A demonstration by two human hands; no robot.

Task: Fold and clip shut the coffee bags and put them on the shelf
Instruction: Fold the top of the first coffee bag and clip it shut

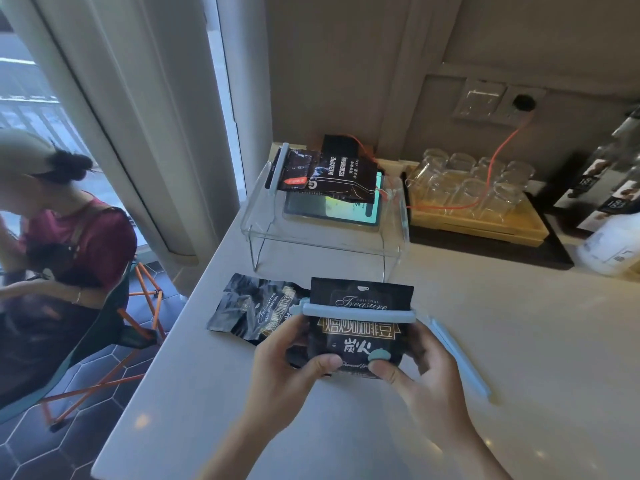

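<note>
I hold a black coffee bag [360,327] upright just above the counter, near its front edge. My left hand [287,368] grips its left side and my right hand [419,372] its right side, thumbs on the front. A light blue clip [358,312] runs across the bag near its top. A second black coffee bag [256,308] lies flat on the counter to the left. A third bag [329,176] with a light blue clip [278,169] on its left end lies on top of the clear acrylic shelf [322,237]. A spare blue clip [460,358] lies on the counter to my right.
A tablet [332,209] lies on the shelf under the third bag. A wooden tray [485,230] of upturned glasses stands to the right of the shelf, with an orange cable [498,150] crossing it. A white bottle [609,247] is at far right. A seated person [62,244] is at left.
</note>
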